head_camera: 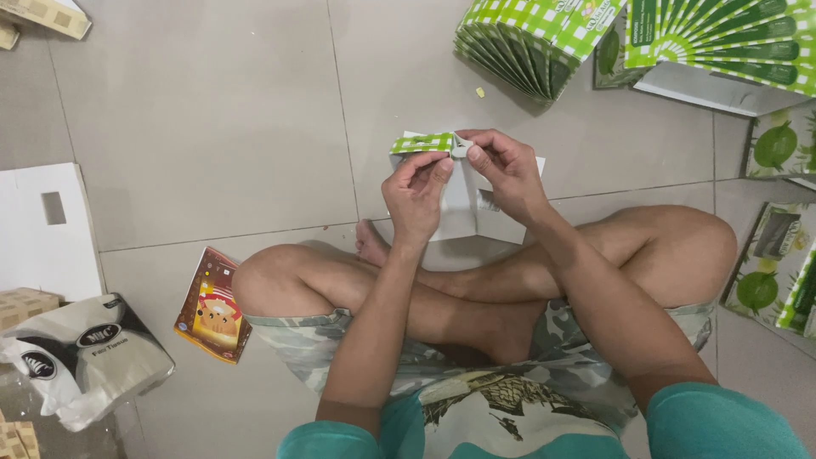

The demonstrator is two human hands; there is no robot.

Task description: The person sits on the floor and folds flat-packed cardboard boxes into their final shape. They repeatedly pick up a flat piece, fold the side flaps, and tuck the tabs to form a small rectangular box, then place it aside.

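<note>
Fingertips of both hands are pinching the top edge of a flat, pale grey cardboard carton blank with a green-and-white checked flap, held upright just above the person's crossed legs. The left hand is closing thumb and forefinger on the card just below the checked flap, while the right hand is gripping the fold beside it, its fingers curled over the corner. Both grips are touching the same crease, so the fold is probably being pressed there, though the fingers are hiding the crease itself. To do this well, the person is best keeping the left pinch steady as an anchor and running the right thumb along the line, keeping the checked edge square. Beyond the fingers, a fanned stack of green checked carton blanks is lying on the grey floor tiles; well to the left of them, a white tissue pack is resting.
</note>
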